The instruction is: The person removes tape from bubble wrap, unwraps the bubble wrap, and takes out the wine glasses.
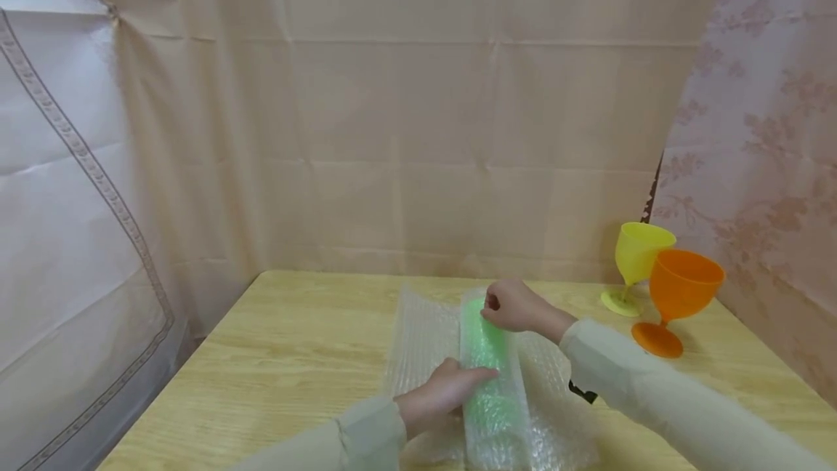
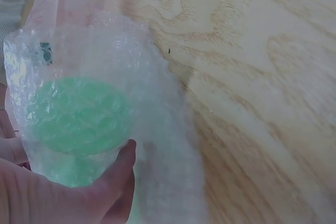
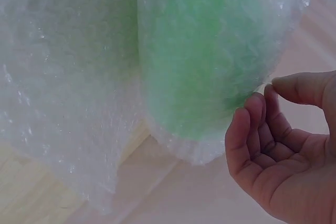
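Note:
A green goblet (image 1: 489, 355) lies rolled in clear bubble wrap (image 1: 425, 340) on the table, its long axis pointing away from me. In the left wrist view its round green foot (image 2: 79, 115) shows blurred through the bubbles. My left hand (image 1: 447, 392) grips the roll from the left, thumb laid across the top. At the roll's far end is my right hand (image 1: 516, 305). There, thumb and forefinger pinch the edge of the wrap beside the goblet's bowl (image 3: 205, 66), while the other fingers curl in.
Right of the roll stand a yellow goblet (image 1: 644, 253) and, nearer, an orange goblet (image 1: 683, 289). A small black object (image 1: 582, 391) shows partly under the right sleeve. Loose wrap spreads on both sides over the wooden table (image 1: 294, 340). Cloth curtains hang behind and at the sides.

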### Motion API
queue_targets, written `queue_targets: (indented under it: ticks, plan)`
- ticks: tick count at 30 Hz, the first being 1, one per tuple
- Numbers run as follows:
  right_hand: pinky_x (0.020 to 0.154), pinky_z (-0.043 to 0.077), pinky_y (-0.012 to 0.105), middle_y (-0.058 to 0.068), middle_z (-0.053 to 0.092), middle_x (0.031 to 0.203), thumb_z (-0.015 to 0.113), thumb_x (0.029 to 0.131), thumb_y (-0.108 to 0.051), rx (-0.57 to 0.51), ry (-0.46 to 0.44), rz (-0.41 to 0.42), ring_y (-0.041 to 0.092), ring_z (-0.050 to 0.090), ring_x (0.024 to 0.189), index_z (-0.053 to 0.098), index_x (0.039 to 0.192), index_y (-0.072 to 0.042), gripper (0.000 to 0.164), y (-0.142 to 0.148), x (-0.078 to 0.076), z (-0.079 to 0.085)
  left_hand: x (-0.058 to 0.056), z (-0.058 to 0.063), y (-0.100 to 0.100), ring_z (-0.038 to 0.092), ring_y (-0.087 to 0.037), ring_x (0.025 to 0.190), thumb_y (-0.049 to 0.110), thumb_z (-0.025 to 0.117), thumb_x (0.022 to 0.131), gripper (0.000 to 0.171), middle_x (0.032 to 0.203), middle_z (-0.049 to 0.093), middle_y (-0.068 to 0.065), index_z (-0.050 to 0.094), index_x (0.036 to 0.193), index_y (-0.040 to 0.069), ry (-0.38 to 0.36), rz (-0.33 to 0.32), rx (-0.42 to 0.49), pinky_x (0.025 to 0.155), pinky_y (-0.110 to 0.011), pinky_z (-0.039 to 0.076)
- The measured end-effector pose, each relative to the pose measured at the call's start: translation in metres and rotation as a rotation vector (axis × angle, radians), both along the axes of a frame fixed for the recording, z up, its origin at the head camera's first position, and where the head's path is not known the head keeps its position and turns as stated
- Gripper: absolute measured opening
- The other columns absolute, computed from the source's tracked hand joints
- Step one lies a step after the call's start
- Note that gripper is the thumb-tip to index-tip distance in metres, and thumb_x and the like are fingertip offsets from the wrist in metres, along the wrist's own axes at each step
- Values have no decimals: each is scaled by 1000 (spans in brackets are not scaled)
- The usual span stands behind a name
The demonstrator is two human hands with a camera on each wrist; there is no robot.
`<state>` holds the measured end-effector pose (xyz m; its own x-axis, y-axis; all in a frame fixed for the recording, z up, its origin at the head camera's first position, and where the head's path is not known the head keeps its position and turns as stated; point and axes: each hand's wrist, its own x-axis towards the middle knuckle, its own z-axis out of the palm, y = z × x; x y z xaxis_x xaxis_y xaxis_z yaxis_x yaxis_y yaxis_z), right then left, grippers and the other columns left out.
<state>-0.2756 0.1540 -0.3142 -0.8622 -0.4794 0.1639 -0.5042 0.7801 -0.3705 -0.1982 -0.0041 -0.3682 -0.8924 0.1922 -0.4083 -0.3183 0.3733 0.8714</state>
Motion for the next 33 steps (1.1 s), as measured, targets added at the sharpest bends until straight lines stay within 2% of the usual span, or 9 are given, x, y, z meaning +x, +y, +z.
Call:
queue_targets:
  ticks: [5, 7, 12, 16, 21, 26, 33]
  plan:
    - [53, 39, 21, 0, 55, 61, 64, 82, -8, -55, 21, 4, 7, 44, 55, 62, 68, -4, 14, 3, -1, -3, 0, -7, -4, 59, -31, 102, 40, 67, 85, 74, 117, 52, -19, 38, 129, -12, 19, -17, 73, 89, -45, 51]
    - [53, 40, 21, 1, 56, 62, 64, 81, -8, -74, 10, -7, 7, 45, 55, 62, 69, -4, 13, 4, -2, -4, -1, -8, -7, 58, -31, 103, 39, 67, 85, 74, 119, 51, -20, 37, 129, -12, 16, -26, 93, 90, -45, 51]
    - [56, 42, 22, 2, 59, 66, 64, 83, -10, -101, -58, -60, 9, 49, 60, 64, 74, -3, 12, 6, -4, -4, -3, -7, -13, 58, -26, 107, 38, 66, 87, 67, 122, 53, -17, 41, 128, -9, -29, -59, 137, 94, -43, 50]
    - [59, 43, 23, 2, 61, 68, 65, 84, -12, -116, -97, -92, 10, 50, 62, 65, 76, -3, 12, 7, -5, -5, -3, -7, -15, 59, -20, 102, 36, 65, 88, 58, 117, 56, -12, 46, 123, -7, -38, -73, 167, 91, -38, 51]
    - [57, 45, 23, 2, 62, 69, 64, 85, -13, -169, -153, -125, 10, 52, 62, 66, 78, -2, 12, 10, -5, -7, -2, -8, -16, 62, -20, 100, 35, 62, 89, 55, 115, 58, -12, 47, 121, -6, -34, -75, 188, 90, -39, 52]
    - [58, 48, 24, 1, 61, 69, 63, 88, -14, -250, -259, -163, 10, 54, 62, 66, 84, -1, 14, 13, -2, -6, -1, -9, -15, 65, -20, 99, 35, 61, 90, 52, 112, 62, -13, 48, 119, -6, -25, -73, 197, 90, -39, 53]
    - [67, 55, 25, 1, 60, 75, 59, 93, -15, -423, -478, -185, 10, 56, 68, 64, 97, 5, 21, 21, 0, -5, 1, -11, -11, 60, -23, 95, 33, 63, 87, 49, 106, 55, -13, 47, 112, -6, 21, 2, 156, 84, -38, 53]
